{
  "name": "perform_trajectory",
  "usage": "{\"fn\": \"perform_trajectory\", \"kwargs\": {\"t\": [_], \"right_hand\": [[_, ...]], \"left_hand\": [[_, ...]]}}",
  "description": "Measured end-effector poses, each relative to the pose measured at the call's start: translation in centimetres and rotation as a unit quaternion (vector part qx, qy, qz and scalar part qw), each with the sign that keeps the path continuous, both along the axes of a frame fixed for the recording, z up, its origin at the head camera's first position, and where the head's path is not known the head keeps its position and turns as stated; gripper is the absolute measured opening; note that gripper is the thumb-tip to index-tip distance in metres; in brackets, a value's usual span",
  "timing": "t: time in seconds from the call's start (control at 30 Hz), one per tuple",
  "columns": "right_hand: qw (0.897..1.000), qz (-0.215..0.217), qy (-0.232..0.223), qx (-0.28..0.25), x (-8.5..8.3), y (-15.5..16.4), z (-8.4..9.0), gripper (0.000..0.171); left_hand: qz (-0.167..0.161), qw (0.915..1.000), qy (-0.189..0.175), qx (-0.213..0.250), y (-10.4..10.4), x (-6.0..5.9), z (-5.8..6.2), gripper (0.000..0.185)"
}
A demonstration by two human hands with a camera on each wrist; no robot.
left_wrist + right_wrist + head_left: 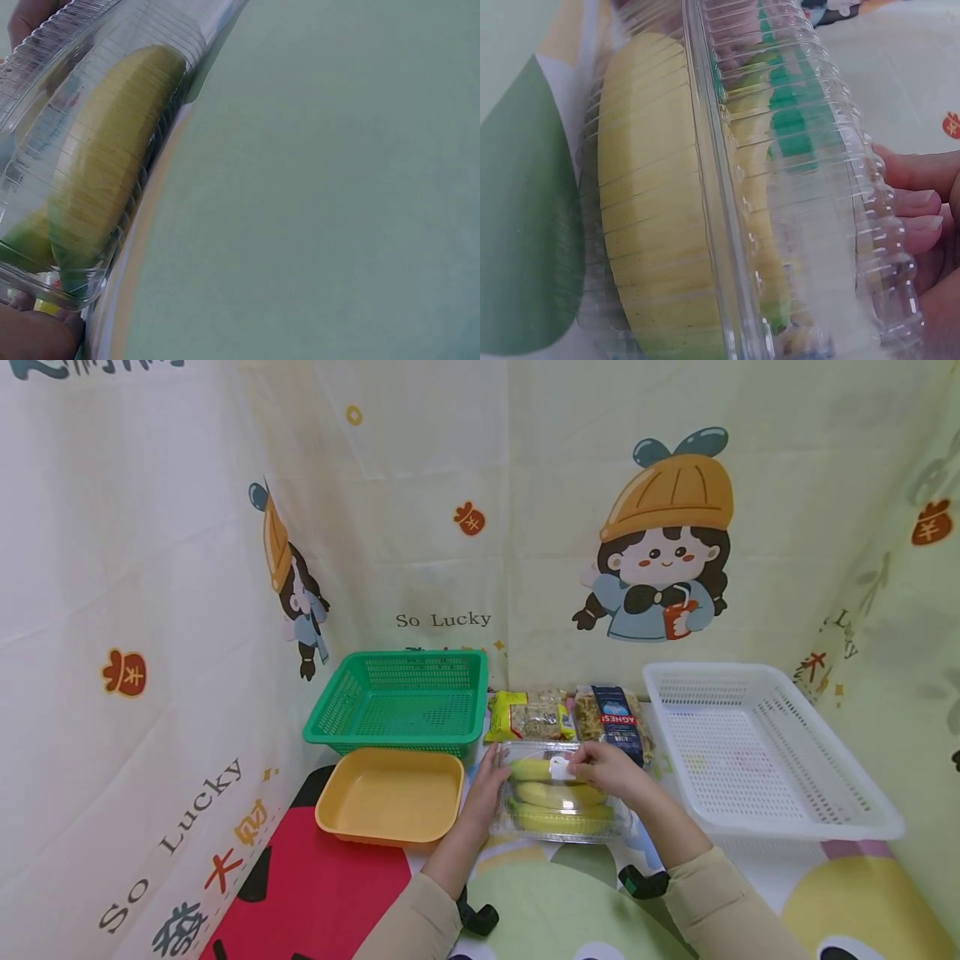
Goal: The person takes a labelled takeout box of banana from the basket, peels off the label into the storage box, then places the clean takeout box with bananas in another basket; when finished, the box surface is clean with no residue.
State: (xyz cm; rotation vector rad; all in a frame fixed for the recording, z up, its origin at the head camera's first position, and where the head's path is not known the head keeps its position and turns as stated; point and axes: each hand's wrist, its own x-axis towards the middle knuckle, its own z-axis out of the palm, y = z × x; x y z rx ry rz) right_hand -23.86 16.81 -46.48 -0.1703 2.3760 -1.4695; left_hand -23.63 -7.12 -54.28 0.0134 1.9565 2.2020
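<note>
A clear plastic clamshell box [626,828] with several bananas [562,821] inside lies with its lid down, in front of me. At its left side my left hand [486,792] grips the edge, thumb near the top. A small white label [560,767] with a dark mark sits on the lid's upper part. My right hand [606,770] pinches that label's right edge, fingers curled. In the right wrist view the right fingers [922,202] are bent close against the ridged lid. The left wrist view has a banana [112,150] behind the clear wall.
Behind the box lie a yellow food packet [517,717] and an AGNESI pasta bag [611,718]. A green basket [318,727] and an orange tray [390,841] stand on the left, a white basket [862,822] on the right. Printed cloth walls [420,527] surround the table.
</note>
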Motion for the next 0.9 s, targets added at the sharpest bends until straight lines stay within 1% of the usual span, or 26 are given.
{"fn": "perform_trajectory", "kwargs": {"t": [0.17, 0.33, 0.4, 0.53, 0.63, 0.73, 0.83, 0.9], "right_hand": [[1.000, -0.020, -0.002, -0.006, 0.0, -0.1, 0.1, 0.014], [0.999, -0.033, -0.005, -0.010, -0.2, 0.0, 0.1, 0.016], [0.999, -0.029, -0.007, -0.021, -0.2, 0.1, 0.2, 0.018], [0.997, -0.043, -0.016, -0.066, -0.3, 0.9, 0.2, 0.019], [0.996, -0.047, -0.018, -0.079, -0.5, 1.4, 0.2, 0.021], [0.997, -0.028, -0.014, -0.074, -0.5, 1.4, 0.2, 0.023], [0.995, -0.023, -0.018, -0.100, -0.5, 1.2, 0.2, 0.022], [0.992, -0.012, -0.019, -0.121, -0.4, 1.2, 0.2, 0.021]], "left_hand": [[-0.003, 1.0000, 0.008, -0.002, 0.0, 0.0, 0.0, 0.071], [-0.004, 1.0000, 0.006, -0.004, 0.1, -0.1, 0.0, 0.068], [-0.006, 0.9999, 0.008, -0.007, 0.1, -0.1, 0.1, 0.067], [-0.007, 0.9999, 0.008, -0.010, 0.0, 0.0, 0.1, 0.068], [-0.003, 1.0000, 0.003, -0.009, 0.0, 0.0, 0.1, 0.070], [-0.001, 1.0000, 0.003, -0.008, 0.0, 0.0, 0.1, 0.071], [-0.001, 0.9999, 0.005, -0.010, 0.0, -0.1, 0.0, 0.072], [-0.003, 0.9999, 0.005, -0.009, 0.1, -0.2, -0.1, 0.072]]}}
